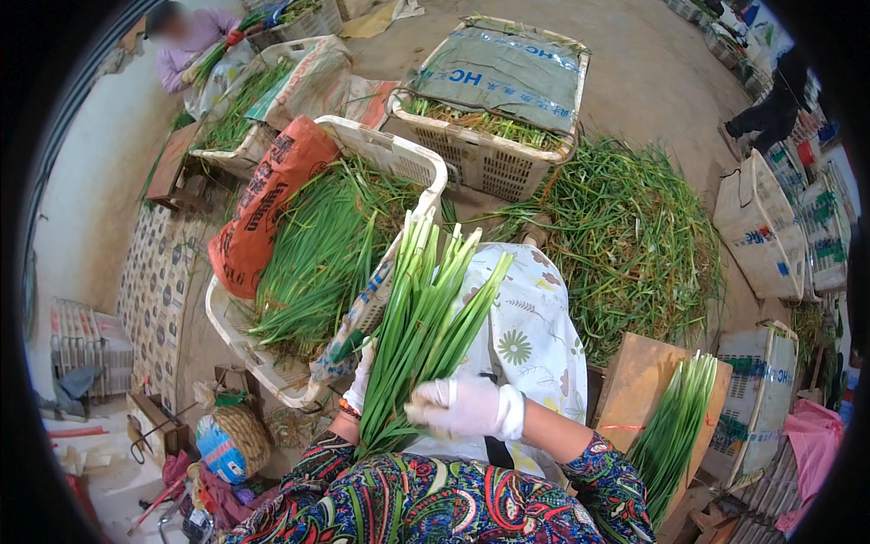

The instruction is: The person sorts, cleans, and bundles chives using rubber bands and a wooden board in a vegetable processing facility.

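Note:
A bunch of long green leafy stalks, probably chives (425, 306), lies over my lap with its pale ends pointing away from me. My left hand (360, 384), in a white glove, is around its left side, partly hidden by the leaves. At the bunch's lower right is my right hand (469, 406), gloved too, with curled fingers; whether it grips any leaves is unclear. Just left of the bunch stands a white plastic crate (217, 313) of loose green stalks (326, 238), an orange woven sack (272, 204) over its side. A neat bundle of stalks (676, 415) rests on a wooden board (629, 374) at my right.
A heap of leaves and trimmings (632, 238) covers the floor ahead right. Beyond my knees stands a covered crate (476, 146). Another person (197, 54) handles stalks at the upper left. A straw basket (241, 442) sits lower left; more crates (758, 231) line the right.

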`<state>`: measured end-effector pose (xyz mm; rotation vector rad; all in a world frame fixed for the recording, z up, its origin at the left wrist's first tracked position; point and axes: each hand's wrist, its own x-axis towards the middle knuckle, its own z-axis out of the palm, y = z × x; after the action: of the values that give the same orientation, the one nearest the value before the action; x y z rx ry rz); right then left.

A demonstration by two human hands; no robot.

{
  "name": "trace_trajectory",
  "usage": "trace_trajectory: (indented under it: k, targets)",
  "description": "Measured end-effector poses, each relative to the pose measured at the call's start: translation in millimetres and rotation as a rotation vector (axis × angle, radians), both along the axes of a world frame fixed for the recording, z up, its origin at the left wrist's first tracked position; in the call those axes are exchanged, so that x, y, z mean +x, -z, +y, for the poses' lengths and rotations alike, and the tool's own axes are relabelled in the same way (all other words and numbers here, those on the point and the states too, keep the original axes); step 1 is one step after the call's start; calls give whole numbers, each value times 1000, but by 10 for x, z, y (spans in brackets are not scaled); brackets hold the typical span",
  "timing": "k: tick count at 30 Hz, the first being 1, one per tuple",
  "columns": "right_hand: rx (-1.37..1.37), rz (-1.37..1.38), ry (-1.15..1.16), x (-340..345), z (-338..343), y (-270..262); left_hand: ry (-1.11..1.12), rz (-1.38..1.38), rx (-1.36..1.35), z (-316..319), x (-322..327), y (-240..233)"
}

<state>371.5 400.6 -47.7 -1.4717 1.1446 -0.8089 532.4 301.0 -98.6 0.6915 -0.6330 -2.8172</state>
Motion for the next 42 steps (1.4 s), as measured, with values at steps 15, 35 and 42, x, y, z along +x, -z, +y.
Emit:
trace_trajectory:
  k: [15,35,42]
  targets:
    - [103,250,1225,-1830,408,-778,33,122,166,65,-172,-98]
    - [298,967,1251,-2795,844,-44,-27,50,52,-16,41,19]
    - [132,391,938,-1870,162,-256,79,56,27,-25,27,47]
